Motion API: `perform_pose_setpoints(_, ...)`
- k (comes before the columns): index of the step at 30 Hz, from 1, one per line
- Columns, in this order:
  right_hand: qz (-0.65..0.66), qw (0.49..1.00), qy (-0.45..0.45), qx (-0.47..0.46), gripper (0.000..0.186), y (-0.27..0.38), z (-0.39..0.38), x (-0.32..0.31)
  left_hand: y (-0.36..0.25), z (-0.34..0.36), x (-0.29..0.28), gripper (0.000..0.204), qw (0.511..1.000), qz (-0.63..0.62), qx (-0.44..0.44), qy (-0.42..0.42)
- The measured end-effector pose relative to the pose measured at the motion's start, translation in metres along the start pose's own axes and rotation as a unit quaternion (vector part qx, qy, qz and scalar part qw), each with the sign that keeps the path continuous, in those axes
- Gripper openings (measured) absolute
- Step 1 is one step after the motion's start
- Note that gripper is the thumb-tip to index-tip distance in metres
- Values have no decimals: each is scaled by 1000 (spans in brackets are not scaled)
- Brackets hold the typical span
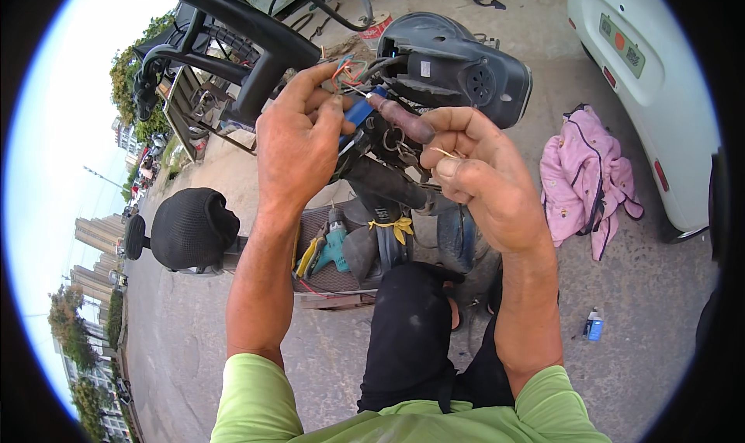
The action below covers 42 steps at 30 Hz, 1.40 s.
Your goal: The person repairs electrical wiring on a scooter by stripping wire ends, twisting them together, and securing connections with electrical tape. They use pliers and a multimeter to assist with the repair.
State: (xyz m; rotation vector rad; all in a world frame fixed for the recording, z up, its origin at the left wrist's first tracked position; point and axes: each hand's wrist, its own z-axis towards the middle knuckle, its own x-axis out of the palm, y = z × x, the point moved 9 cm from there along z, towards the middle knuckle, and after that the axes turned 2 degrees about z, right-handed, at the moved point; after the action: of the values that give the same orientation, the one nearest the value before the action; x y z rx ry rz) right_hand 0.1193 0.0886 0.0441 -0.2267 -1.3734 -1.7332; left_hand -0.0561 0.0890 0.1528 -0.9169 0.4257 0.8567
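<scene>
My left hand (299, 136) is closed, thumb and fingers pinching around thin coloured wires (353, 72) at the front of a scooter. A screwdriver (400, 118) with a worn reddish-brown handle slants between my hands, its metal shaft pointing at those wires; which hand bears it I cannot tell. Close to the handle's butt, my right hand (493, 179) is closed, thumb against the index finger, with a thin pale wire (446, 156) between them. Behind the hands sits a black scooter headlight housing (458, 70). Below the screwdriver hang keys on a ring (394, 142).
On the scooter's footboard lie a teal drill (334, 245) and yellow-handled pliers (310, 257). At left juts a mesh-covered mirror (194, 229). A pink jacket (582, 179) and small blue box (594, 326) lie on the ground, near a white vehicle (660, 78).
</scene>
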Motion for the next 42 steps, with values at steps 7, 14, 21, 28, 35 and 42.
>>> perform_pose_setpoints(7,-19,999,-38,-4,57,-8,1,0,-5,1,3,34,998,62,-7,-8)
perform_pose_setpoints(14,94,995,26,29,28,-13,-1,4,-7,2,0,35,997,61,30,-22)
perform_pose_setpoints(21,80,995,40,43,23,-27,4,14,-10,1,0,30,981,139,111,-75)
perform_pose_setpoints(28,106,994,-12,36,24,-42,12,6,-14,-3,2,34,982,143,101,-71)
perform_pose_setpoints(35,127,990,-11,57,24,-49,16,4,-13,-30,-8,32,995,-90,10,-38)
perform_pose_setpoints(42,133,990,11,55,22,-53,16,11,-11,-48,21,31,967,-220,-66,110)
